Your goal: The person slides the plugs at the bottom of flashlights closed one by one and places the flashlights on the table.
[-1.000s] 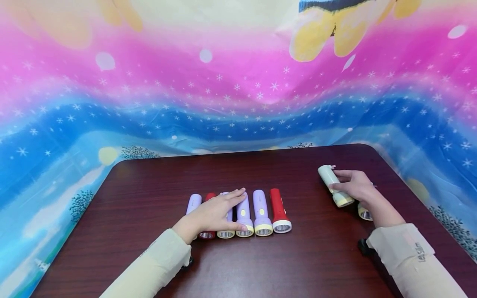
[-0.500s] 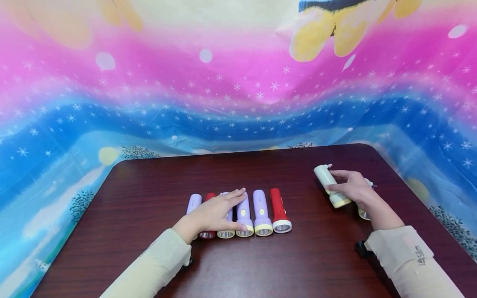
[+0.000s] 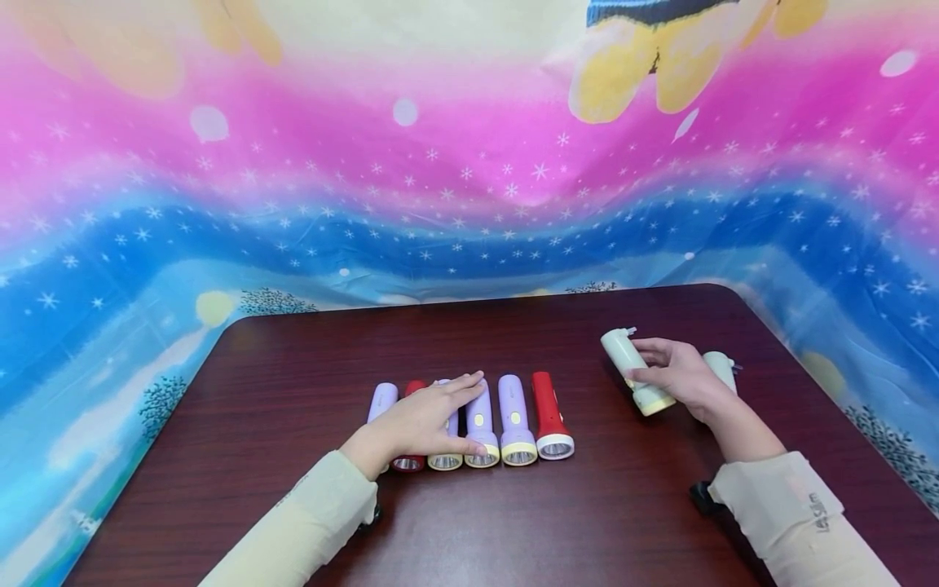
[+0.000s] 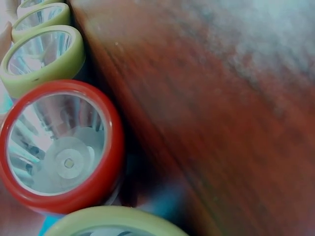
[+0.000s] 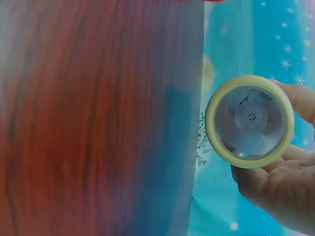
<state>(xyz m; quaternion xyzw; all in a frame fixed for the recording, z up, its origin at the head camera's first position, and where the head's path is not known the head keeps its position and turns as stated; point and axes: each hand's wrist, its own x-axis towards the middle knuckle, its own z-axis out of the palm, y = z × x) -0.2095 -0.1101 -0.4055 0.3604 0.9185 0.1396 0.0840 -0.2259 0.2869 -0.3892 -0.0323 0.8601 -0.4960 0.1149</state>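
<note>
My right hand [image 3: 685, 377] grips a pale green flashlight [image 3: 622, 355] round its barrel, thumb on the near side. In the right wrist view the round lens of this flashlight [image 5: 251, 120] faces the camera inside its yellow rim. My left hand [image 3: 420, 421] rests over a row of flashlights, fingers spread to the right and partly hiding them. A purple flashlight [image 3: 479, 416] shows under the fingers, its lens end near the thumb. To the right lie another purple flashlight [image 3: 515, 416] and a red one [image 3: 548, 412]. In the left wrist view a red-rimmed flashlight [image 4: 115, 142] fills the near left.
A second pale green flashlight [image 3: 720, 368] lies behind the right wrist, partly covered. The dark wood table [image 3: 557, 522] ends at a printed curtain [image 3: 411, 244] at the back and sides. A purple flashlight [image 3: 383, 399] marks the row's left end.
My right hand has moved left with the pale green flashlight, uncovering more of the second green one behind it. The left hand and the row have stayed in place.
</note>
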